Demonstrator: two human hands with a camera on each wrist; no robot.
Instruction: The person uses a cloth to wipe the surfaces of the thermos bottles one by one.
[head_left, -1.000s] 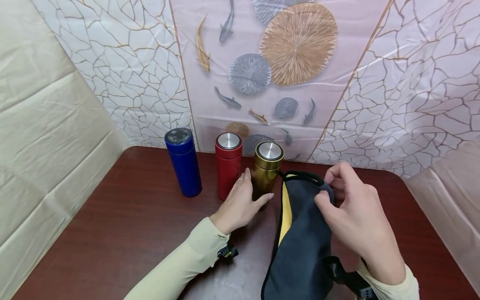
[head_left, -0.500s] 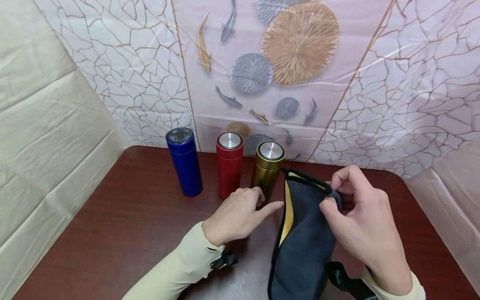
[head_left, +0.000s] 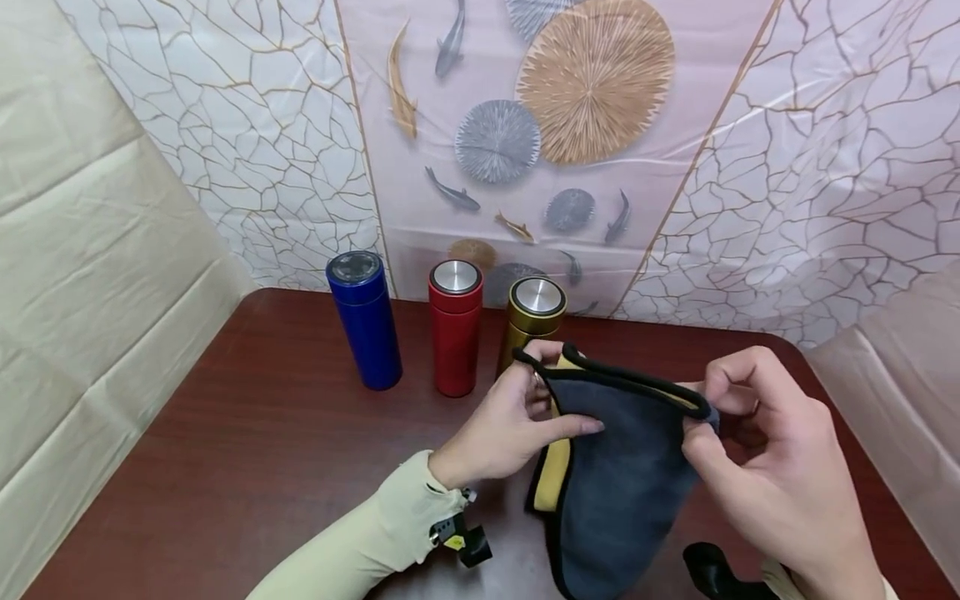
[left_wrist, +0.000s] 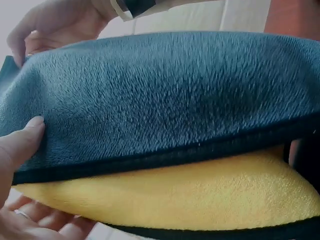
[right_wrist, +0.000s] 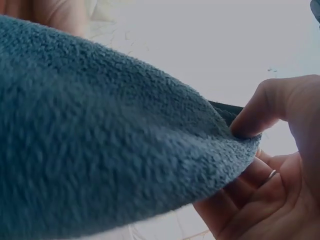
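Note:
A folded grey and yellow microfiber towel with black edging hangs between my two hands, over the front of the table. My right hand pinches its top right corner between thumb and fingers. My left hand holds the top left edge, its thumb on the grey face and its fingers behind the yellow side. In the left wrist view the yellow layer shows below the grey one. The right wrist view has the grey corner between thumb and fingers. Just behind the towel stands a gold thermos bottle, partly hidden.
A red thermos bottle and a blue thermos bottle stand upright left of the gold one, along the back of the dark red table. A patterned cloth backdrop rises right behind the table's far edge.
My left hand has left the gold bottle's side and taken hold of the towel's left edge. My right hand has moved right with its corner, spreading the towel's top wider.

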